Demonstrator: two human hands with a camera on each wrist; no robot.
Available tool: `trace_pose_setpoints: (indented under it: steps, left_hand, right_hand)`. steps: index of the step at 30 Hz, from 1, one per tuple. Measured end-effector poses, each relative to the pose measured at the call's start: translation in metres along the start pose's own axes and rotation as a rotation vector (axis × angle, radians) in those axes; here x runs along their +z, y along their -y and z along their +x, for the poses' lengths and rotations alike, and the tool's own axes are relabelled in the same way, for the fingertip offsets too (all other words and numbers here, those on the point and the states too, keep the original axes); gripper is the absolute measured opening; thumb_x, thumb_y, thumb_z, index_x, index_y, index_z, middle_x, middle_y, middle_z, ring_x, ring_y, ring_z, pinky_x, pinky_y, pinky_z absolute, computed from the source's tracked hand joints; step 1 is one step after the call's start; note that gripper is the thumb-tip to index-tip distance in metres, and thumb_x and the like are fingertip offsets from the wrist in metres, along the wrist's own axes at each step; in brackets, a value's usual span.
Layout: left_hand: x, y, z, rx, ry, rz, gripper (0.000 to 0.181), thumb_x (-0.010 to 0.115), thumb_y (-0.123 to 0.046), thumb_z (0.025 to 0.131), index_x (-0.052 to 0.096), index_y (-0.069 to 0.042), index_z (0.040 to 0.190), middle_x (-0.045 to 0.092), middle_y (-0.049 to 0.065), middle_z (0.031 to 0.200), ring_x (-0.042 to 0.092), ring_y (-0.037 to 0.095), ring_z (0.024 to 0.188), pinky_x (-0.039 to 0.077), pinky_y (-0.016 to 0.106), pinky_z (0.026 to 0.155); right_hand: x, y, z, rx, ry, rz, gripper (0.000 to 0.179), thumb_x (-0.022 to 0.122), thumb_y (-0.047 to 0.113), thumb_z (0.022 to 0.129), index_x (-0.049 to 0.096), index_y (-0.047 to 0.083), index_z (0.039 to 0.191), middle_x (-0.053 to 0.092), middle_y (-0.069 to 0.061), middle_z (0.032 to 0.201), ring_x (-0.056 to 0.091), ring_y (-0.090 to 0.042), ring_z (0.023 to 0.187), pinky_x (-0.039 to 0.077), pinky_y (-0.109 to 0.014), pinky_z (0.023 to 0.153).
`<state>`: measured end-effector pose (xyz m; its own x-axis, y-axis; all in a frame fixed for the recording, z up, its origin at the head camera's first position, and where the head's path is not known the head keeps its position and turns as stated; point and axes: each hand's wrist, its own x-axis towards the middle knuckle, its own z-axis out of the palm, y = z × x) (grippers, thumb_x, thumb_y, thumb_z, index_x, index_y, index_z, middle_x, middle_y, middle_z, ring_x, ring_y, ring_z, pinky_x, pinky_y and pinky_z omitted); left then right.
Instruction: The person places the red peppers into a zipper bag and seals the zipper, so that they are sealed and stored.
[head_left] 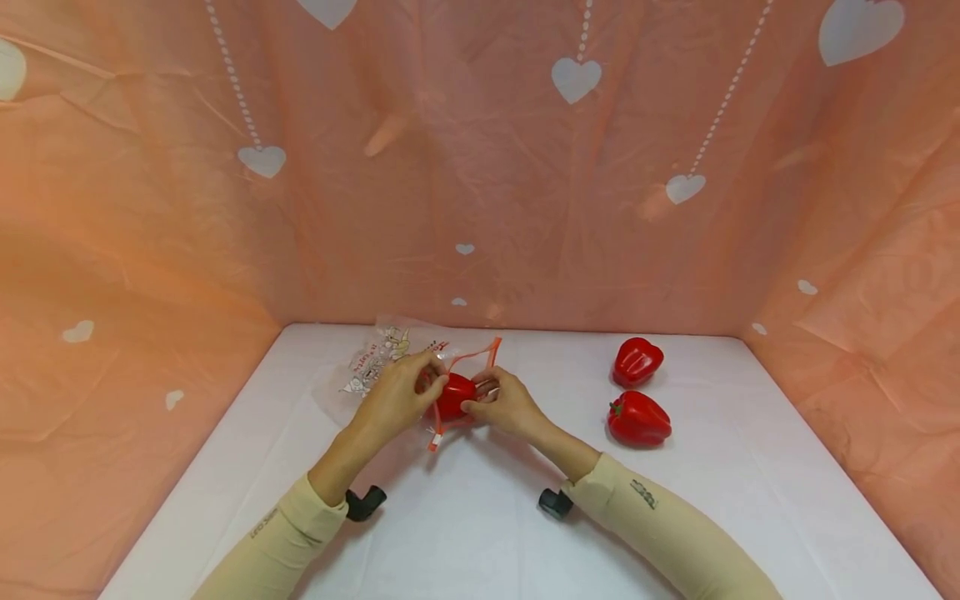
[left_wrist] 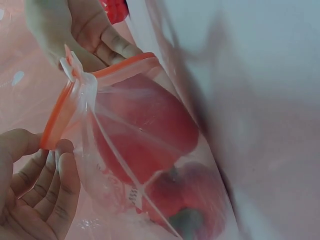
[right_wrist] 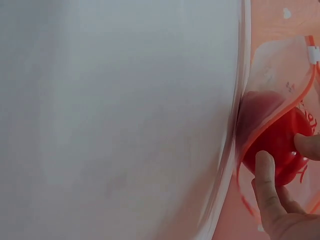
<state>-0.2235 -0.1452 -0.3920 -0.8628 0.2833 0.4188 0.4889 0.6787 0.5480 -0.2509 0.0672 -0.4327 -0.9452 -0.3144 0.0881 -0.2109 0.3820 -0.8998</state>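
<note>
A clear zip bag (head_left: 352, 396) with printed figures and an orange zip edge lies at the back of the table, its mouth to the right. My left hand (head_left: 401, 392) pinches the orange edge (left_wrist: 56, 117) between thumb and fingers. At the open mouth, my right hand (head_left: 510, 407) grips a red bell pepper (head_left: 455, 397), partly inside the bag; the thumb and fingers (right_wrist: 266, 175) lie against its skin. Through the film in the left wrist view, another red bell pepper (left_wrist: 200, 192) with a green stem shows deeper in the bag. A white slider (left_wrist: 89, 87) sits on the zip.
Two more red bell peppers, one farther back (head_left: 637, 362) and one nearer (head_left: 639, 418), lie right of the hands on the white table (head_left: 465, 533). Dark wrist-camera mounts (head_left: 366, 503) jut from both wrists. Orange cloth walls (head_left: 510, 208) with hearts enclose the table's back and sides.
</note>
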Motion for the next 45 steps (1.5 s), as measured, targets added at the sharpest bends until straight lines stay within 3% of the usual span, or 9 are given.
trace_pose_setpoints:
  steps: [9, 20, 30, 38, 45]
  left_hand:
    - [0.0, 0.0, 0.0, -0.009, 0.005, 0.001, 0.007, 0.076, -0.01, 0.099, 0.071, -0.008, 0.103, 0.069, -0.002, 0.085, 0.063, 0.015, 0.08, 0.055, 0.034, 0.074]
    - [0.002, 0.001, -0.001, -0.004, 0.006, -0.027, 0.009, 0.075, -0.008, 0.099, 0.07, -0.01, 0.105, 0.07, -0.001, 0.088, 0.064, 0.013, 0.08, 0.055, 0.032, 0.073]
    - [0.002, 0.001, -0.001, -0.005, 0.011, -0.032, 0.008, 0.075, -0.008, 0.099, 0.069, -0.01, 0.105, 0.071, 0.0, 0.092, 0.065, 0.013, 0.081, 0.058, 0.033, 0.075]
    - [0.001, 0.001, -0.001, -0.015, 0.011, -0.028, 0.007, 0.075, -0.008, 0.099, 0.07, -0.009, 0.105, 0.07, -0.001, 0.09, 0.065, 0.013, 0.08, 0.057, 0.033, 0.074]
    - [-0.001, 0.0, -0.001, -0.029, 0.0, -0.011, 0.008, 0.073, -0.013, 0.101, 0.07, -0.006, 0.102, 0.069, -0.003, 0.084, 0.064, 0.012, 0.078, 0.056, 0.033, 0.073]
  right_hand:
    - [0.01, 0.001, 0.005, 0.008, 0.03, 0.035, 0.04, 0.085, 0.007, 0.091, 0.063, -0.006, 0.122, 0.075, -0.019, 0.109, 0.074, -0.023, 0.089, 0.06, -0.027, 0.073]
    - [0.02, 0.004, 0.009, 0.002, 0.081, 0.107, 0.038, 0.079, 0.004, 0.093, 0.06, -0.01, 0.123, 0.073, -0.023, 0.113, 0.076, -0.032, 0.098, 0.063, -0.034, 0.082]
    - [0.024, 0.005, 0.013, 0.042, 0.107, 0.183, 0.036, 0.077, 0.0, 0.094, 0.061, -0.012, 0.124, 0.073, -0.026, 0.114, 0.078, -0.035, 0.1, 0.064, -0.035, 0.081]
    - [0.015, 0.003, 0.011, 0.091, 0.123, 0.129, 0.038, 0.079, 0.008, 0.093, 0.066, -0.006, 0.126, 0.075, -0.019, 0.114, 0.076, -0.023, 0.096, 0.062, -0.031, 0.081]
    - [-0.001, 0.005, 0.005, 0.027, 0.12, 0.096, 0.038, 0.078, 0.007, 0.094, 0.066, -0.01, 0.126, 0.074, -0.021, 0.115, 0.075, -0.024, 0.095, 0.062, -0.033, 0.084]
